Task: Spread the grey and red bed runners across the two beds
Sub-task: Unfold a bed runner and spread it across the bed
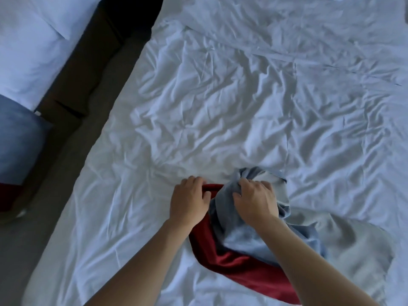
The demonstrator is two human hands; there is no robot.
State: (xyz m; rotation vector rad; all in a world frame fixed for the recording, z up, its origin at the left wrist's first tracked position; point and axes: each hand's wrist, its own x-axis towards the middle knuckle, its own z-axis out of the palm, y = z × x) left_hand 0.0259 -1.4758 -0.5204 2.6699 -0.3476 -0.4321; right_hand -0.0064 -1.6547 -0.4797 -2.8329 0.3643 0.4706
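Observation:
A crumpled grey and red bed runner (242, 239) lies bunched on the near part of a bed covered with a wrinkled white sheet (220, 107). Its red side (231, 268) shows below and to the left, its grey side on top. My left hand (189, 199) grips the red edge at the bundle's far left. My right hand (254, 197) grips a bunch of the grey fabric at the bundle's top. On the second bed (28, 51) at the far left, another grey and red runner (15, 146) lies spread across it.
A dark gap of floor (72, 102) runs between the two beds. A white pillow (61, 16) lies on the left bed. The white sheet stretches wide beyond and to the right of my hands.

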